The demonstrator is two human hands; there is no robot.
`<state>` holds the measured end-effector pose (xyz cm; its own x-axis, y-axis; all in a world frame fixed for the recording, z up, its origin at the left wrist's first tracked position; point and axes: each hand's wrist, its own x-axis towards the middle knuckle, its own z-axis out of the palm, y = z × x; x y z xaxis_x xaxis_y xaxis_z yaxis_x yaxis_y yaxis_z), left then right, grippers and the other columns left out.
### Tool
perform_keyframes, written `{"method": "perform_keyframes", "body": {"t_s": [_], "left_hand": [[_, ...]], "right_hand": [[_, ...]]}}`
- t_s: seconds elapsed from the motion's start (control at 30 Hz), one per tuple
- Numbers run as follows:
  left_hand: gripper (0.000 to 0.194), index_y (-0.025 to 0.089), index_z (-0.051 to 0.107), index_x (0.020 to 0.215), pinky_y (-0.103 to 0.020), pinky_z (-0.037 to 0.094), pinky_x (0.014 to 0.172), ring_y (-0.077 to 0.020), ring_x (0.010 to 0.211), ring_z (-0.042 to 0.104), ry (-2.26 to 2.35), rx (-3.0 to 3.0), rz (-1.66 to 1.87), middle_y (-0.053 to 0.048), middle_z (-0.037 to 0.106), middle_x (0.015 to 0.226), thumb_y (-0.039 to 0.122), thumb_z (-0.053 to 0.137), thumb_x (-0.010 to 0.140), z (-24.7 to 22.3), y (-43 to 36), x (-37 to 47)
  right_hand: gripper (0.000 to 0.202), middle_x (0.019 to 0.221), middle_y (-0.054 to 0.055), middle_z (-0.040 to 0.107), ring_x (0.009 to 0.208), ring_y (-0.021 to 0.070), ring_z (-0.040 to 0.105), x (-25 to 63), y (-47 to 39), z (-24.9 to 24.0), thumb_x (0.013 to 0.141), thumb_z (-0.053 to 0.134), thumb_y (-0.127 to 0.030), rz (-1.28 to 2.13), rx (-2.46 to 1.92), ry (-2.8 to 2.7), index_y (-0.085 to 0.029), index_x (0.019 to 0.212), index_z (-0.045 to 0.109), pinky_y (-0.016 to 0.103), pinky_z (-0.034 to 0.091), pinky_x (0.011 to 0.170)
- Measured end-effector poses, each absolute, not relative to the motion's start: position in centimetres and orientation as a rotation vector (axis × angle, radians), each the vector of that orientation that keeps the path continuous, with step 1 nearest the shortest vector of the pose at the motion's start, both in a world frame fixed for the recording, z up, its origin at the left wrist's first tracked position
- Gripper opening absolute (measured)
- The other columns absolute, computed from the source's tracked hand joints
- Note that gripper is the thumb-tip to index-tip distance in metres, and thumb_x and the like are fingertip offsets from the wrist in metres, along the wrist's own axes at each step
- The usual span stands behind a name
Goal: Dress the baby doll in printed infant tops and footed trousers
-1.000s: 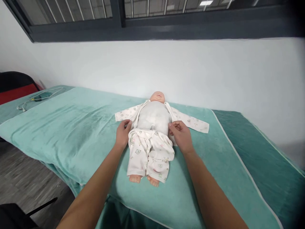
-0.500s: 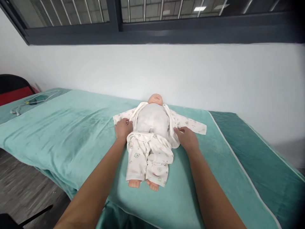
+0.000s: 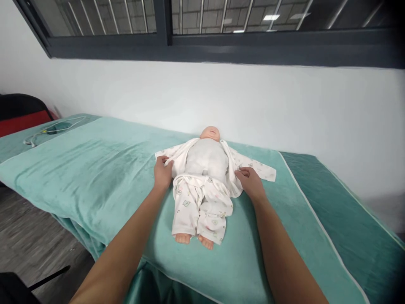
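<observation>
A baby doll [image 3: 207, 156] lies on its back, head toward the wall and bare feet toward me. It wears a white patterned baby jacket [image 3: 234, 185], spread apart at the front over its pale torso. White patterned trousers [image 3: 186, 204] cover its legs up to the waist. My left hand [image 3: 163, 171] pinches the jacket's edge on the left, just below the sleeve. On the other side my right hand [image 3: 249, 180] grips the opposite front edge between thumb and fingers. Both sleeves stretch out sideways.
The doll lies on a bed with a light green cover [image 3: 95, 169]; a darker green strip [image 3: 335, 190] runs along the right. A white cord [image 3: 41, 134] lies at the far left, near a red and black chair [image 3: 25, 116]. A white wall and window frame [image 3: 221, 50] stand behind.
My left hand has lifted the left jacket edge slightly and pulled it outward. The right hand stays on its edge. The view has shifted a little.
</observation>
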<state>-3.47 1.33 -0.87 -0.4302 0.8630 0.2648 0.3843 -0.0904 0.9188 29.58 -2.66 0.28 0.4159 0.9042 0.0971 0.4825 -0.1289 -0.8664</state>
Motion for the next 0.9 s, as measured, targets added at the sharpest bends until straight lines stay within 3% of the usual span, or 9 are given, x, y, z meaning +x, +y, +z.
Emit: {"method": "perform_keyframes", "body": {"t_s": [0.17,0.3,0.47,0.57,0.63,0.7,0.8,0.9], "left_hand": [[0.019,0.021,0.058,0.095,-0.031,0.042,0.090,-0.0181,0.099,0.056,1.769,1.224,1.691,-0.002,0.059,0.099,0.021,0.064,0.077,-1.3,2.0,-5.6],[0.019,0.021,0.059,0.096,-0.029,0.042,0.078,-0.0151,0.082,0.051,1.831,1.218,1.700,-0.001,0.055,0.093,0.018,0.062,0.077,-1.7,2.4,-6.9],[0.021,0.019,0.060,0.096,-0.035,0.042,0.084,-0.0195,0.088,0.051,1.953,1.390,1.672,-0.005,0.052,0.098,0.012,0.058,0.076,-1.8,2.0,-6.6],[0.021,0.019,0.060,0.095,-0.039,0.041,0.094,-0.0237,0.102,0.052,1.962,1.548,1.753,-0.009,0.052,0.108,0.011,0.058,0.076,-1.3,1.0,-5.7],[0.016,0.020,0.060,0.095,-0.037,0.042,0.092,-0.0225,0.099,0.054,1.793,1.547,1.758,-0.007,0.056,0.104,0.018,0.061,0.079,-0.7,0.1,-4.9],[0.016,0.021,0.061,0.093,-0.031,0.044,0.079,-0.0180,0.083,0.056,1.508,1.442,1.592,-0.003,0.059,0.088,0.029,0.064,0.081,0.0,-0.9,-4.1],[0.027,0.019,0.064,0.086,-0.026,0.039,0.065,-0.0135,0.069,0.052,1.174,1.325,1.236,0.001,0.058,0.073,0.042,0.073,0.076,0.9,-2.1,-3.6],[0.029,0.018,0.067,0.081,-0.024,0.035,0.061,-0.0111,0.066,0.048,1.014,1.326,1.045,0.001,0.059,0.074,0.044,0.075,0.073,1.3,-2.7,-3.9]], "right_hand": [[0.037,0.076,0.002,0.065,0.068,0.0180,0.060,29.5,-2.8,0.6,0.068,0.065,-0.048,0.598,-1.648,-1.101,-0.021,0.093,0.062,0.030,0.046,0.062],[0.034,0.073,0.001,0.059,0.064,0.0177,0.054,30.9,-3.6,0.8,0.068,0.057,-0.040,0.434,-1.677,-0.940,-0.020,0.095,0.058,0.031,0.044,0.060],[0.026,0.082,0.005,0.056,0.086,0.0255,0.054,32.3,-4.9,1.4,0.060,0.056,-0.025,0.108,-1.782,-0.881,-0.021,0.085,0.056,0.043,0.044,0.083],[0.025,0.096,0.008,0.058,0.096,0.0263,0.053,30.1,-5.3,1.7,0.065,0.056,-0.023,-0.072,-1.693,-1.089,-0.020,0.089,0.059,0.044,0.042,0.091],[0.021,0.094,0.007,0.060,0.088,0.0225,0.055,27.8,-5.6,1.8,0.075,0.057,-0.028,0.099,-1.555,-1.265,-0.020,0.094,0.061,0.039,0.045,0.083],[0.017,0.084,0.003,0.059,0.077,0.0179,0.054,25.7,-6.1,2.0,0.082,0.061,-0.036,0.455,-1.426,-1.386,-0.021,0.091,0.062,0.033,0.044,0.073],[0.023,0.071,-0.002,0.052,0.065,0.0129,0.045,24.3,-6.9,2.5,0.081,0.069,-0.041,0.860,-1.327,-1.481,-0.020,0.080,0.059,0.027,0.036,0.062],[0.028,0.068,-0.003,0.048,0.063,0.0114,0.040,24.6,-7.5,3.5,0.078,0.074,-0.039,1.101,-1.307,-1.547,-0.019,0.072,0.056,0.027,0.031,0.058]]}}
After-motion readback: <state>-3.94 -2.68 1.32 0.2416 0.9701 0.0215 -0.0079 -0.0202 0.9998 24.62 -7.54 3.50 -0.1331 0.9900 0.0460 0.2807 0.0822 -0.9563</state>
